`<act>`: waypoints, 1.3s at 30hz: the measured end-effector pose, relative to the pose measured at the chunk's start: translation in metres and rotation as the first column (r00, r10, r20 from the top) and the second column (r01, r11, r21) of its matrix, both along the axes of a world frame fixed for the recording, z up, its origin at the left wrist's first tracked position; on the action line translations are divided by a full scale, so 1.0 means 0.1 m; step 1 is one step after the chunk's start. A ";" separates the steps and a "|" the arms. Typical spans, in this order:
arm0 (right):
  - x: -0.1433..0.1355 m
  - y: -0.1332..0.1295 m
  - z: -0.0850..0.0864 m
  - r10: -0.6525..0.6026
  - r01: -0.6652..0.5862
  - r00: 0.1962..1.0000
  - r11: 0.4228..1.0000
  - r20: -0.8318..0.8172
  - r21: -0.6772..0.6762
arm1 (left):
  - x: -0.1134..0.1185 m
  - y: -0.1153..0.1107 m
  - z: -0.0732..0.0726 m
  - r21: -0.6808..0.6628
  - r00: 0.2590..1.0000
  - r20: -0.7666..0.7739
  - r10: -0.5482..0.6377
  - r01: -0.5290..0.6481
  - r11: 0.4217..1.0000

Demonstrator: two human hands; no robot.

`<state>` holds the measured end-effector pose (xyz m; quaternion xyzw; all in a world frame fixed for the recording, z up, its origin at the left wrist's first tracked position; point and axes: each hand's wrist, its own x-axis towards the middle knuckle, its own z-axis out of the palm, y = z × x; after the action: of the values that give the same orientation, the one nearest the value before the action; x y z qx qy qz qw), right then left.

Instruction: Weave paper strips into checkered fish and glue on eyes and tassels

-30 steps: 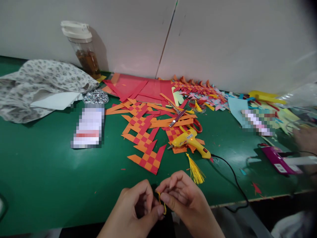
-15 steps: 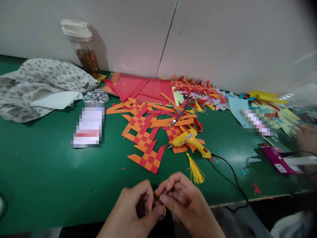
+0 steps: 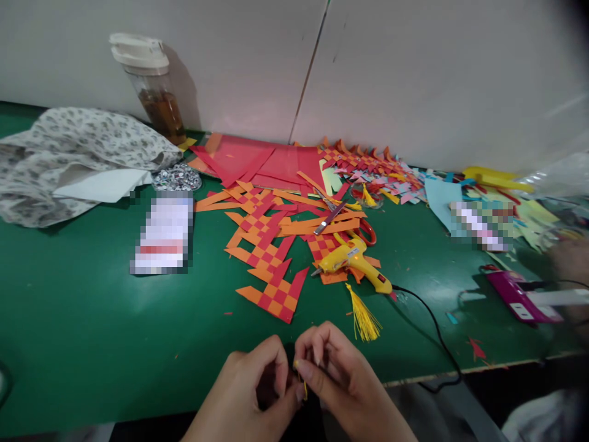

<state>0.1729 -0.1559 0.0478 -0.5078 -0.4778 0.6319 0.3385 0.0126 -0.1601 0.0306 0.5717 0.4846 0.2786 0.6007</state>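
Close to the table's front edge, my left hand (image 3: 257,387) pinches the lower end of a thin yellow cord (image 3: 305,389) between thumb and forefinger. My right hand (image 3: 338,374) grips the cord's upper end between thumb and fingers, its other fingers curled. Most of the cord is hidden by my fingers. A yellow tassel (image 3: 364,316) lies on the green table just beyond my right hand. Past my hands lie woven red and orange paper pieces (image 3: 276,298). A yellow glue gun (image 3: 352,261) rests on some of them, its black cord trailing right.
Scissors (image 3: 331,218) lie among paper strips. At the left are a phone (image 3: 163,233), a patterned cloth (image 3: 92,141) and a bottle of brown liquid (image 3: 161,110). A purple power strip (image 3: 518,298) and a co-worker's blurred hand (image 3: 570,264) are at the right.
My right hand has shifted slightly right, away from my left. The yellow loop that showed between my fingers is now mostly hidden, with only short bits of cord visible.
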 end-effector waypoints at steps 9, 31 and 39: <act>-0.08 0.04 -0.24 -0.318 0.185 0.881 0.912 0.349 0.365 | -0.04 0.01 -0.23 0.786 0.900 -0.353 0.256 0.137 0.603; -0.24 0.01 -0.38 -0.533 0.180 0.744 0.741 0.404 0.647 | -0.06 0.08 -0.24 0.846 0.878 -0.333 0.343 0.117 0.519; -0.25 0.03 -0.36 -0.515 0.120 0.728 0.745 0.453 0.656 | -0.06 0.09 -0.22 0.841 0.877 -0.343 0.336 0.127 0.526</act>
<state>0.1479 -0.1531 0.0123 -0.6310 -0.6303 0.1827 0.4138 0.0065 -0.1511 0.0087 0.8070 0.4520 0.3682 0.0948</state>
